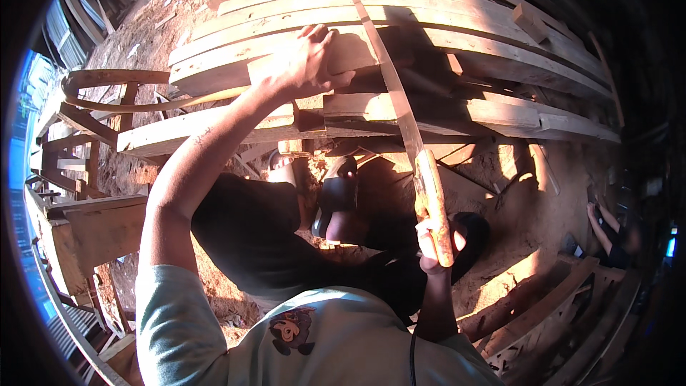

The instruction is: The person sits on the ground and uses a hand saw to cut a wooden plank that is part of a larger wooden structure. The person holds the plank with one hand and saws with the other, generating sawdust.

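Note:
My right hand (pixel 437 239) is wrapped round the wooden handle of a handsaw (pixel 391 78). The long, narrow blade points away from me and slants up to the left, crossing over the timber beams. My left hand (pixel 306 61) grips a short wooden block (pixel 357 51), thumb on the near side and fingers over the top. The block's right end lies next to the saw blade; whether the teeth touch it I cannot tell. Beneath and behind it run several long pale beams (pixel 236 46), side by side. Nearer me, another beam (pixel 364 107) with a notch passes under the blade.
A small wood offcut (pixel 529 23) sits on the beams at the right. Wooden frames (pixel 93 111) stand at the left, and more timber (pixel 543 307) lies at the lower right. My legs and feet are below the near beam. Another person (pixel 611 232) is partly visible at the far right.

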